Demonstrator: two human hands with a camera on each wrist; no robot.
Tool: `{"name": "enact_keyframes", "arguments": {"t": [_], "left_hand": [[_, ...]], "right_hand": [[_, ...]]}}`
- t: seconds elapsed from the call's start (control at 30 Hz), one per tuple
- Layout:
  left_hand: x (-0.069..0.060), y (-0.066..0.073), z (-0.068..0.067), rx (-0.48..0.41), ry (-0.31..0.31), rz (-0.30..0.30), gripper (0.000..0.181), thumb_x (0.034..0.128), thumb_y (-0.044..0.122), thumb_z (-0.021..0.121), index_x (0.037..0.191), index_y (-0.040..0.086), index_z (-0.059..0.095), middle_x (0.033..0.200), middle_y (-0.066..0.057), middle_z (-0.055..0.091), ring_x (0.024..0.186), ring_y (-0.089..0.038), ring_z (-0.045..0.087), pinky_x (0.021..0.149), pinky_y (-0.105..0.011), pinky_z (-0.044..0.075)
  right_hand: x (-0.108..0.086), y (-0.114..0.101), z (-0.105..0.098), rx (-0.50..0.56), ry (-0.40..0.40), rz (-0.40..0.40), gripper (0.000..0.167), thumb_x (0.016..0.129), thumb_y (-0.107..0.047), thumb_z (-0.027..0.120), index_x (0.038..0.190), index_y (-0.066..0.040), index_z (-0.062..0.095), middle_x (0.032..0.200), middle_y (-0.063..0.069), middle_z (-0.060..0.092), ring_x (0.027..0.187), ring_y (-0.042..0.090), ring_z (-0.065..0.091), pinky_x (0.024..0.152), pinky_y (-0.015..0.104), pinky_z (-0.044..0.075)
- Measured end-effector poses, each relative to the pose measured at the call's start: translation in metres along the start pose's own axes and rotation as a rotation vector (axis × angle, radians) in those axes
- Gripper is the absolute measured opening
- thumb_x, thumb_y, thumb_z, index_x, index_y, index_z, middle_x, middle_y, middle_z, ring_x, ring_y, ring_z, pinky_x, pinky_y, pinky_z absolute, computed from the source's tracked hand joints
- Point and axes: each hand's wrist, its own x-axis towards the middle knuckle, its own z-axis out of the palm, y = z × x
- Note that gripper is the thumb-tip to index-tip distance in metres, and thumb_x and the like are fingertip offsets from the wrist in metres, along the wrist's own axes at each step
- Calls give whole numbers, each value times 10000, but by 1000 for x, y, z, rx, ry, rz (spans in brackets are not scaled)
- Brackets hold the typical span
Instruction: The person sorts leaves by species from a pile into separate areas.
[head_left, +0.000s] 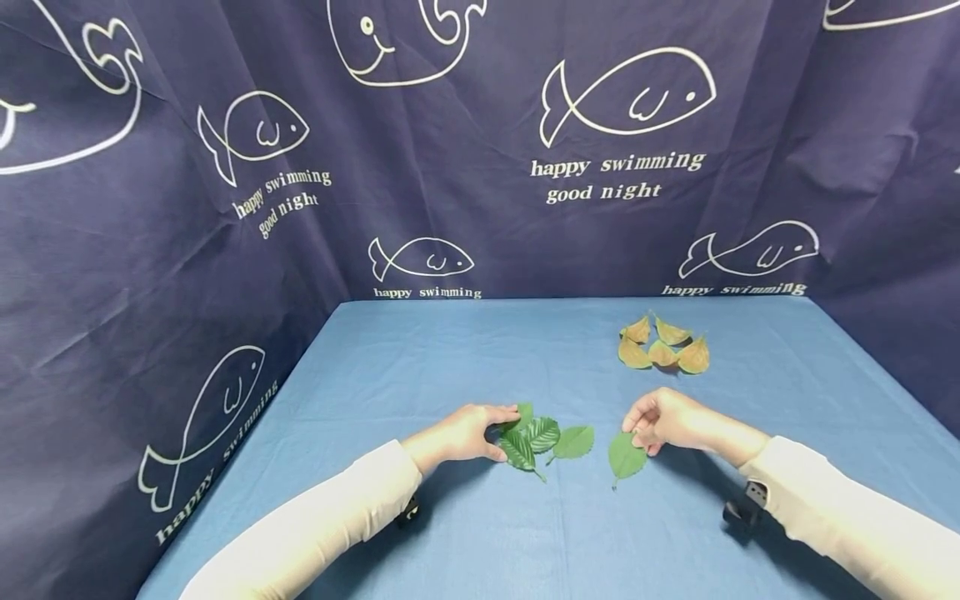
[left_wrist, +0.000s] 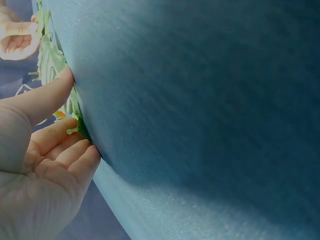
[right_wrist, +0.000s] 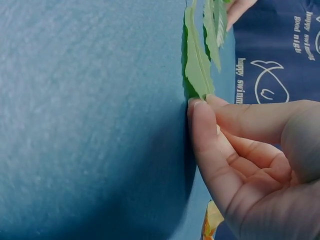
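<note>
On the blue cloth, a cluster of several green leaves (head_left: 542, 434) lies near the middle in the head view. The left hand (head_left: 471, 432) rests at its left side, fingers touching the leaves and thumb at the lower edge. Another green leaf (head_left: 574, 442) lies just right of the cluster. The right hand (head_left: 666, 419) pinches the edge of a single green leaf (head_left: 627, 456) between thumb and index finger. In the right wrist view, that leaf (right_wrist: 197, 65) stands edge-on at the fingertips, close to the cloth.
Several yellow-brown leaves (head_left: 663, 354) lie grouped at the back right of the blue cloth (head_left: 450, 358). A dark blue curtain (head_left: 480, 167) with white fish drawings surrounds the back and sides. Dark wrist devices (head_left: 742, 510) show under the sleeves.
</note>
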Motion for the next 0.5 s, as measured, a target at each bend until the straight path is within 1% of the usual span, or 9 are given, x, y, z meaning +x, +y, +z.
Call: {"name": "enact_keyframes", "arguments": {"t": [0.2, 0.5], "left_hand": [[-2, 0, 0, -21, -8, -5, 685, 830, 206, 769, 1445, 135, 477, 1537, 5, 397, 1426, -249, 353, 1160, -427, 325], [-1, 1, 0, -32, -3, -10, 684, 831, 201, 769, 1446, 134, 476, 1535, 10, 398, 1423, -240, 359, 1155, -413, 335]], "right_hand": [[3, -1, -2, 70, -7, -23, 192, 838, 86, 655, 1010, 170, 643, 763, 111, 696, 660, 198, 685, 648, 358, 609], [6, -15, -11, 103, 4, -28, 274, 865, 38, 654, 1096, 180, 623, 776, 89, 709, 666, 156, 675, 673, 323, 608]]}}
